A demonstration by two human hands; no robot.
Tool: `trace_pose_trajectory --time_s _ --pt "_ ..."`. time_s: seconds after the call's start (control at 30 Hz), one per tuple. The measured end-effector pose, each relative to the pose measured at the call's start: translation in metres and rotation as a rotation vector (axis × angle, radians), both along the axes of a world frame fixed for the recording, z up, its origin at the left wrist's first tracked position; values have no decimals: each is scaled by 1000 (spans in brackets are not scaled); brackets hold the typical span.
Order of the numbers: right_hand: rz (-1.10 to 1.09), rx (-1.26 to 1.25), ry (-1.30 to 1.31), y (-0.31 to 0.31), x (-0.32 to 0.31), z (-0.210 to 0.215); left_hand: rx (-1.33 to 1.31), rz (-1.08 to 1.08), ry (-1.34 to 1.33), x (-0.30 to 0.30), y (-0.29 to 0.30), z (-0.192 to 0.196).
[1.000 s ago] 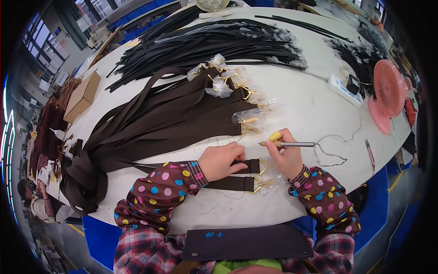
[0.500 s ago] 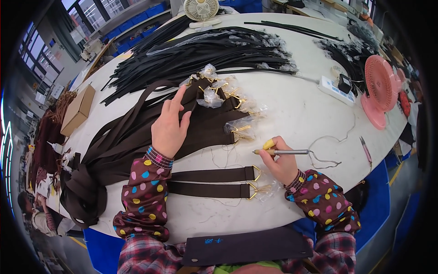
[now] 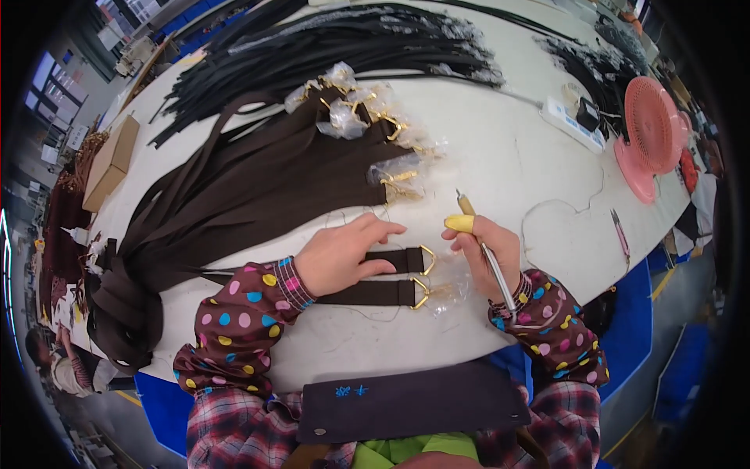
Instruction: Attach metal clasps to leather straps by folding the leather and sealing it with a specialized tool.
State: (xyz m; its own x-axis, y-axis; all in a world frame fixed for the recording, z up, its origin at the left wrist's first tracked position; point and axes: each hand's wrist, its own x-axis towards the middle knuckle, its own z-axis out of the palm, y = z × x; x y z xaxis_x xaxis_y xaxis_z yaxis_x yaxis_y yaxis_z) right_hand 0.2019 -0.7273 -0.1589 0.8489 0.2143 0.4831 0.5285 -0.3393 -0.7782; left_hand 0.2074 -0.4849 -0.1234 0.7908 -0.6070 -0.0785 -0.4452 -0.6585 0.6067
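Note:
My left hand (image 3: 344, 254) is open, fingers and thumb apart. It is over two dark brown straps lying side by side, the upper strap (image 3: 397, 260) and the lower strap (image 3: 363, 293); whether it touches them I cannot tell. Each strap ends in a gold metal ring (image 3: 427, 260), with clear plastic wrap (image 3: 451, 293) around the lower one. My right hand (image 3: 494, 254), with a yellow cover (image 3: 459, 223) on one finger, grips a pen-shaped tool (image 3: 498, 273) with a metal shaft. The tool's tip points away from me, above the table.
A pile of brown straps (image 3: 266, 180) with plastic-wrapped gold hardware lies beyond my left hand. Black strips (image 3: 351, 59) fill the back. At the right are a power strip (image 3: 574, 125), a pink fan (image 3: 652, 129) and a slim pink-handled tool (image 3: 621, 234). A cardboard box (image 3: 112, 164) is at left.
My left hand has come down from the brown pile to the two straps. My right hand has tilted the tool from lying sideways to pointing away. The view has shifted down.

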Motion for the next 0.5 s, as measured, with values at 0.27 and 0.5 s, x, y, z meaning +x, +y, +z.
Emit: trace_pose_trajectory --time_s 0.27,0.5 --pt "147 -356 -231 -4 -5 7 30 40 -54 2 -6 -27" --pt "258 -396 -46 -8 -2 -7 -29 115 -69 7 -9 -38"
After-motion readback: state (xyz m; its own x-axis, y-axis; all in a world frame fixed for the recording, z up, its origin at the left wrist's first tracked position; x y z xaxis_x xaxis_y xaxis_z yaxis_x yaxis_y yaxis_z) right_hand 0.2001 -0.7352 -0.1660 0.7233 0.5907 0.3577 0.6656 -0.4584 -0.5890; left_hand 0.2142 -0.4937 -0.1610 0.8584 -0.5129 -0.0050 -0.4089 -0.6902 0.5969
